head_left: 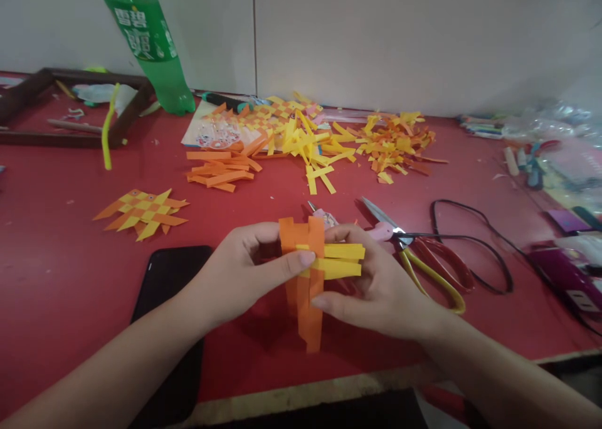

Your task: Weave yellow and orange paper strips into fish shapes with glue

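Between my two hands, above the red table, are woven paper strips (316, 316), orange ones running up and down with yellow ones crossing them. My left hand (263, 259) pinches the weave, its thumb pressed where orange and yellow cross. On the other side my right hand (371, 285) grips the strips too, its thumb against an orange strip and its fingers behind the yellow ends. The far fingers of both hands are partly hidden. A finished-looking woven paper fish (143, 212) lies at the left. Just past my right hand are scissors (414, 244) with red and yellow handles.
A black phone (167, 347) lies under my left forearm. Behind are orange strips (223, 169), yellow strips (315, 143) and a pile of scraps (397, 142). A green bottle (155, 52) stands by a dark wooden frame (28, 137). A black cord (498, 228) and purple socket box (564, 285) lie right.
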A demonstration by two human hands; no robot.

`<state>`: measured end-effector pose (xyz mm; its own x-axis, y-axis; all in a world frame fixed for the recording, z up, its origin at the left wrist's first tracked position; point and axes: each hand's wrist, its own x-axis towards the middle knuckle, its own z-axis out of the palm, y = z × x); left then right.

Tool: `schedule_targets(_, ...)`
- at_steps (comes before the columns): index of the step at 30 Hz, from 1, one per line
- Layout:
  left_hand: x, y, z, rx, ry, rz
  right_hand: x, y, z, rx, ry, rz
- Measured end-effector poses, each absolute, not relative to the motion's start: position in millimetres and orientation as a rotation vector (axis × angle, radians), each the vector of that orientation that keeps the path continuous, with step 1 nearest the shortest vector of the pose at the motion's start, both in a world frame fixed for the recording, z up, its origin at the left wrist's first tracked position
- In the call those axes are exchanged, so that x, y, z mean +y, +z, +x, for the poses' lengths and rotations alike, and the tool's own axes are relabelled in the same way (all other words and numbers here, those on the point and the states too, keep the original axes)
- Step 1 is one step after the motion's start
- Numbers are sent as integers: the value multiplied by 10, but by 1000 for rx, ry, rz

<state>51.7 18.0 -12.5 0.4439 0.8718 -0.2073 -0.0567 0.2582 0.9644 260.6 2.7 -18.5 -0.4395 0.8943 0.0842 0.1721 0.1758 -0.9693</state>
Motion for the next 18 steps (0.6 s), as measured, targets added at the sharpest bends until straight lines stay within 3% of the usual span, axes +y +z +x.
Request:
schedule_targets(5, 181, -117, 512, 911, 830, 1050, 15, -141, 2622, -1719, 1134, -979)
schedule_targets(10, 177, -126, 501, 1019, 680, 1146, 29, -94, 2684, -1702, 899, -1067)
schedule_targets(18, 186, -84, 504, 986, 540, 1312, 67, -137, 2732, -1828, 833, -1070)
